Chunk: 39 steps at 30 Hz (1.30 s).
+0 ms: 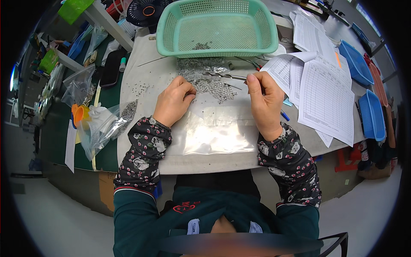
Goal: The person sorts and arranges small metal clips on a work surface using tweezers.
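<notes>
My right hand (266, 103) grips the shank of a twist drill bit (224, 76) between thumb and fingers, its fluted end pointing left above a spread of small shiny metal parts (219, 91). At the left edge of that spread, my left hand (173, 102) rests with fingers curled and pressed together. Whatever its fingertips hold is too small or hidden to make out. A short thin metal pin (233, 86) lies among the parts. Behind them is a clear bag of similar parts (192, 65). Between my forearms a flat clear plastic bag (219, 139) lies on the pale table cover.
A green plastic basket (218, 54) stands at the back, with a black fan (147, 12) beside it. Paper sheets (327, 98) and blue trays (371, 115) occupy the right. At left are a phone (112, 68), an orange tape dispenser (80, 115) and a bag of parts (127, 115).
</notes>
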Available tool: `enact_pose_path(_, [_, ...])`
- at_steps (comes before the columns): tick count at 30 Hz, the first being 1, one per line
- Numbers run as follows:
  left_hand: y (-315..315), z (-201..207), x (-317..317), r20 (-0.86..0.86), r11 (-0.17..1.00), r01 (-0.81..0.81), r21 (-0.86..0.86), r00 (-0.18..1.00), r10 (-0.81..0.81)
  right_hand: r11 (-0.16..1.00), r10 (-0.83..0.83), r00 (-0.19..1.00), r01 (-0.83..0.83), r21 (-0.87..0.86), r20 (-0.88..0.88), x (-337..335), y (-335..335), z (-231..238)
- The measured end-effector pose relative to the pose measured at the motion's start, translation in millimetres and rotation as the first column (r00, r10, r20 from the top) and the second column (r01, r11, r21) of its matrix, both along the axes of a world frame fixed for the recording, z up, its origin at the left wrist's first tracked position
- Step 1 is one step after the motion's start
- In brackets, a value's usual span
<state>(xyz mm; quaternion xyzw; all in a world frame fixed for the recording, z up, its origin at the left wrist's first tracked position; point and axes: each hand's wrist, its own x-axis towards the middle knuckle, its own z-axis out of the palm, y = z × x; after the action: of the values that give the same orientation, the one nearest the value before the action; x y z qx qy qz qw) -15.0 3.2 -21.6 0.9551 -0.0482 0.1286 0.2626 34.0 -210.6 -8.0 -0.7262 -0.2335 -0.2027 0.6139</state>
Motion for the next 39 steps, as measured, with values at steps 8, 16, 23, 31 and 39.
enact_pose_path(8, [3.5,0.1,2.1,-0.016,1.000,0.028,-0.001,0.999,-0.028,1.000,0.005,1.000,-0.005,-0.024,0.012,-0.3,2.8,2.1])
enact_pose_path(16, [8.6,-0.1,5.1,0.038,0.993,0.110,-0.053,0.993,-0.108,0.997,0.015,0.998,-0.010,-0.083,0.063,0.2,3.6,4.3])
enact_pose_path(23, [16.2,16.8,4.0,-0.319,0.104,-0.303,-0.947,0.868,-0.382,0.987,0.077,0.995,-0.067,-0.145,0.067,-2.3,4.5,14.6])
enact_pose_path(31, [16.5,13.5,4.4,-0.282,-0.051,-0.328,-0.943,0.873,-0.397,0.986,0.090,0.992,-0.076,-0.151,0.089,-2.1,5.2,16.6])
enact_pose_path(39, [14.2,12.7,2.6,-0.274,-0.019,-0.306,-0.952,0.876,-0.396,0.986,0.087,0.993,-0.074,-0.150,0.082,-3.6,3.6,15.9])
